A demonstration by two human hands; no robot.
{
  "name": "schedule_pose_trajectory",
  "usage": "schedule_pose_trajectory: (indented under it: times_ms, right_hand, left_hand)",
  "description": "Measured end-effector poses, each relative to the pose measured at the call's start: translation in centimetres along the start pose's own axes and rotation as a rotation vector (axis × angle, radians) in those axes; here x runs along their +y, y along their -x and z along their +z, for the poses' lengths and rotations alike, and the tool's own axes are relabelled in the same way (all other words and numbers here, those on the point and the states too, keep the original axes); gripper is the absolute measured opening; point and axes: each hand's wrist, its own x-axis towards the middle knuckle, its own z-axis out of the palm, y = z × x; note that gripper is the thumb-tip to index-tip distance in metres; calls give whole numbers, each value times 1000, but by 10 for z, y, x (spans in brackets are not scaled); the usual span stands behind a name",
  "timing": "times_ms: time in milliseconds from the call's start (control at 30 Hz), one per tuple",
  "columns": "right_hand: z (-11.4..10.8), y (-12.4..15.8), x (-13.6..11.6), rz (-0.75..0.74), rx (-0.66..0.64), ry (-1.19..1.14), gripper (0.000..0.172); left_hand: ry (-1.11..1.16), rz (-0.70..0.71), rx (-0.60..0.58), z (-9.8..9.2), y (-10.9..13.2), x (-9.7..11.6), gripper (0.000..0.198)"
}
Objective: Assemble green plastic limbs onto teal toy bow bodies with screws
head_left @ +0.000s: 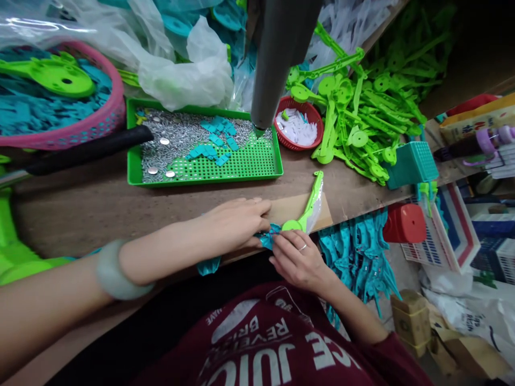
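Note:
My left hand (235, 220) lies at the front edge of the wooden bench (100, 206), fingers pressed together on a teal plastic piece (269, 237). My right hand (300, 260), a ring on one finger, pinches the same teal piece from below. A lime green plastic arm (308, 206) with a round end lies joined to it, pointing away from me, with clear film along its side. A pale bangle (115, 271) sits on my left wrist.
A green tray (209, 174) holds small metal pins, round discs and teal bits. Behind stand a grey machine column (277, 59), a red bowl (300, 128) of white parts, a heap of green arms (362, 112), a pink basket (102, 115) and a teal basket (412, 166).

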Motion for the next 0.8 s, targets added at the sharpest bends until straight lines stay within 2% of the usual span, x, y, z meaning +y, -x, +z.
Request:
schedule_pose_trajectory:
  times_ms: [233, 533, 600, 800]
  right_hand:
    - [4, 0, 2, -50, 53, 35, 21]
    - [11, 3, -7, -27, 23, -14, 30]
    - [13, 4, -12, 30, 71, -30, 27]
    - [18, 0, -32, 334, 170, -91, 22]
  left_hand:
    - [23, -3, -16, 2, 1, -4, 21]
    - [53, -32, -1, 2, 4, -1, 19]
    - [39, -22, 0, 1, 5, 0, 21]
    - [10, -9, -13, 0, 4, 0, 24]
